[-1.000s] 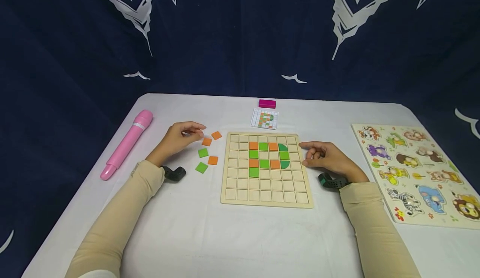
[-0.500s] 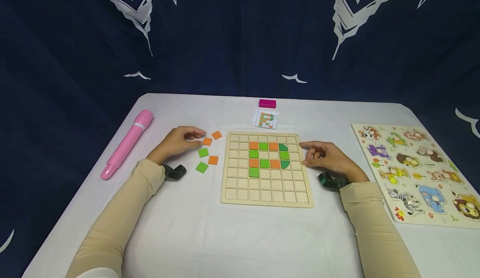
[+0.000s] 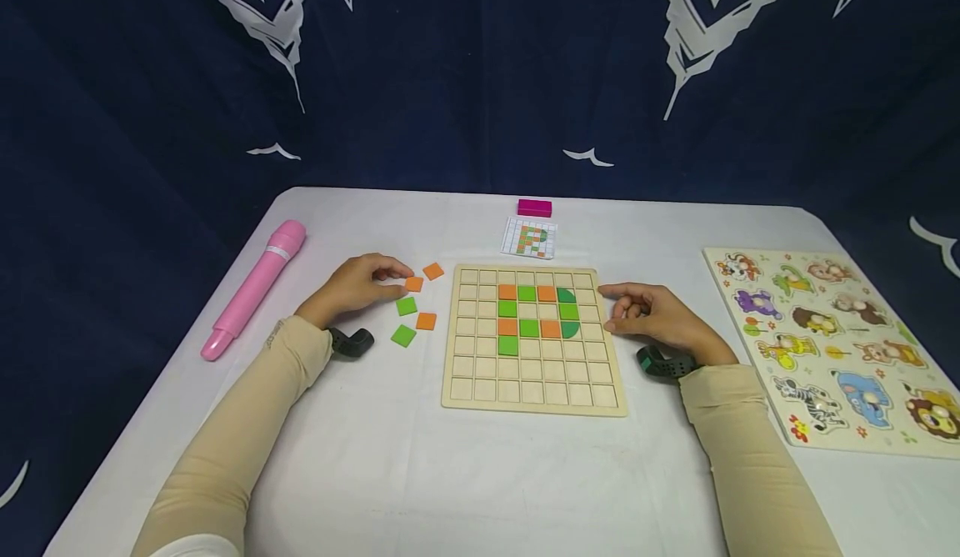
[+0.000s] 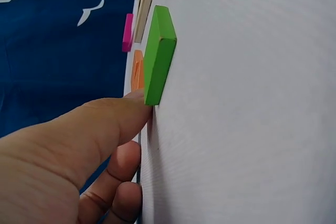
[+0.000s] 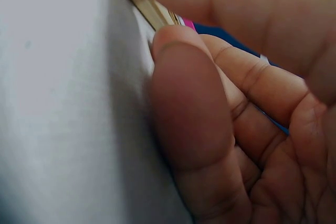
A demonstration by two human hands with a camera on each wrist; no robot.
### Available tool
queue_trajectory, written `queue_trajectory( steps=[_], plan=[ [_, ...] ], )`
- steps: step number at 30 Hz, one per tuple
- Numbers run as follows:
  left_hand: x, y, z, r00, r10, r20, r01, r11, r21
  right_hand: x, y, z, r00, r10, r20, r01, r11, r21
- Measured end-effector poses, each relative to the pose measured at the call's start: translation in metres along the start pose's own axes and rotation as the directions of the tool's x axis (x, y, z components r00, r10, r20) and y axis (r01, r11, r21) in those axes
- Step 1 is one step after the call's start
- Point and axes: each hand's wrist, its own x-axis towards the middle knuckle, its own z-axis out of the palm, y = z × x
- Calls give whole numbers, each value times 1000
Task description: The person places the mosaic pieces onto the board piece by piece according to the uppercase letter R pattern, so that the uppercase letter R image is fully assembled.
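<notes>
My left hand (image 3: 357,283) has its thumb and index finger at the left side of an orange square tile (image 3: 414,285), pinching its edges. This tile lies on the table. Just nearer, a green tile (image 4: 160,56) stands large in the left wrist view, close to the thumb tip. My right hand (image 3: 655,317) rests beside the wooden grid board (image 3: 536,390), index fingertip and thumb tip touching its right edge, the other fingers bent. Orange, light green and dark green pieces (image 3: 528,328) fill some of the board's cells.
Loose tiles lie left of the board, among them an orange one (image 3: 426,321) and a green one (image 3: 403,336). Behind the board are a pattern card (image 3: 529,238) and a magenta block (image 3: 535,208). A pink microphone-shaped stick (image 3: 253,290) lies left; an animal puzzle board (image 3: 832,348) lies right.
My left hand has come down slightly, and its index finger and thumb have closed in on the orange tile. The right hand and the board have stayed still.
</notes>
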Motion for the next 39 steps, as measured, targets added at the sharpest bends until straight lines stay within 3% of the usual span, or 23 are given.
queue_trajectory(
  steps=[9, 15, 25, 31, 39],
  plan=[
    [-5, 4, 1, 998, 34, -60, -37, 998, -54, 0, 1, 0, 1000, -7, -6, 7, 1000, -11],
    [-13, 19, 1, 991, 64, -114, -68, 997, -36, -1, 1, 0, 1000, -14, -10, 14, 1000, -15],
    [-31, 51, 13, 992, 90, -86, -91, 996, -7, 0, 1, 0, 1000, -1, -6, 1, 1000, -24],
    [-40, 68, 24, 996, 62, -69, -61, 998, 14, 1, -1, -1, 1000, 3, -4, -4, 1000, -22],
    [-49, 92, 40, 995, 67, -68, -69, 997, -29, 0, 1, 0, 1000, -6, -11, 6, 1000, -27]
  ],
)
